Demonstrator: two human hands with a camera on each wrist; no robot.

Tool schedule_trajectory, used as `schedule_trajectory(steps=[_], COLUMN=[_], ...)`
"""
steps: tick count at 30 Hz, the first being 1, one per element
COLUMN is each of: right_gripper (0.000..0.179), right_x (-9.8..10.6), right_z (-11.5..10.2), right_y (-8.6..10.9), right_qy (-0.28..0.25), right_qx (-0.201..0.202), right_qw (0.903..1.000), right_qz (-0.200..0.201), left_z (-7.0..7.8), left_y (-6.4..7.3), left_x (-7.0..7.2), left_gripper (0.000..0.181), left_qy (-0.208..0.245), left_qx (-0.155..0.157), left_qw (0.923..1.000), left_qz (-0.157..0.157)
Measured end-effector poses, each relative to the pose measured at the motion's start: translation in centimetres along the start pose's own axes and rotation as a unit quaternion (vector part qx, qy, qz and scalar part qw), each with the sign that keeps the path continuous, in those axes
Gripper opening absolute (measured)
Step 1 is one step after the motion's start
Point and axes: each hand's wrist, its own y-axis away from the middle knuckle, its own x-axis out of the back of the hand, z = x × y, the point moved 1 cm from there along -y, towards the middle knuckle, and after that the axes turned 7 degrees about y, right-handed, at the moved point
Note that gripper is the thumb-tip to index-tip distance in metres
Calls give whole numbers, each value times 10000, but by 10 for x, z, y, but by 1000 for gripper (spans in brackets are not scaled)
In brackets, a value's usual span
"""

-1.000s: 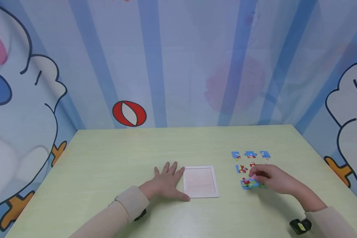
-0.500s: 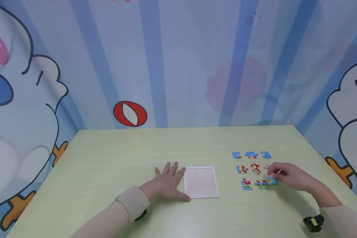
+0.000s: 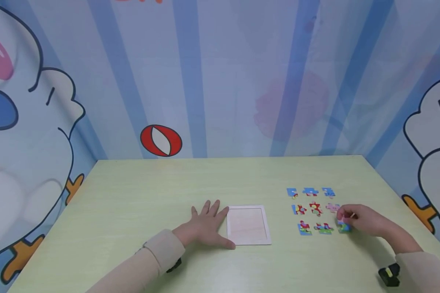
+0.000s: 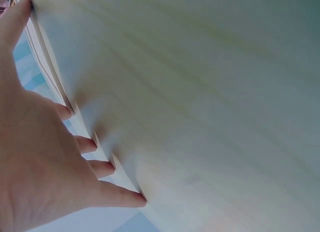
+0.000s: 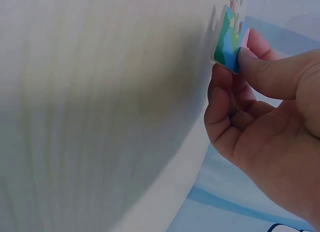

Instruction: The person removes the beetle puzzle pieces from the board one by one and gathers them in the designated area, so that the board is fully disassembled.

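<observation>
My left hand (image 3: 205, 230) lies spread on the table, its thumb and a fingertip touching the left side of a square wooden puzzle tray (image 3: 267, 232). In the left wrist view its fingers (image 4: 117, 194) are straight against the tabletop. Over to the right, my right hand (image 3: 364, 219) pinches a jigsaw piece (image 5: 229, 44) with a blue and green print between thumb and fingers. That piece is at the lower right of the other jigsaw pieces (image 3: 315, 208). The right wrist view shows it tilted at the tabletop; whether it touches is hard to tell.
Several jigsaw pieces lie apart in rows right of the tray, with a pink piece (image 3: 332, 207) close to my right fingertips. The pale table (image 3: 150, 183) ends at a striped blue backdrop (image 3: 227, 101) behind and at both sides.
My right hand has moved right with the jigsaw piece, from over the bottom row to its right end, uncovering the middle pieces. The left hand stays at the tray.
</observation>
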Motion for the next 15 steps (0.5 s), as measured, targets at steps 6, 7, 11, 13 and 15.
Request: schedule_trajectory(steps=[6, 7, 11, 13, 15], right_gripper=[18, 18, 19, 19, 19], right_x=[-3, -4, -5, -5, -6], right_z=[1, 1, 0, 0, 1], right_y=[-3, -3, -3, -3, -4], right_qy=[167, 191, 264, 298, 323], right_qx=[-20, -15, 60, 126, 139], right_qw=[9999, 9998, 9996, 9995, 9994], right_qz=[29, 20, -27, -12, 11], left_z=[-1, -1, -2, -2, -2], left_y=[-1, -1, -1, -2, -2], left_x=[-1, -1, -1, -2, -2], left_gripper=[108, 108, 108, 108, 108], left_qy=[-28, -35, -69, -74, -93], left_qx=[-6, -5, -12, -19, -33], left_qw=[10000, 10000, 10000, 10000, 9999], left_qz=[9, 10, 21, 27, 33])
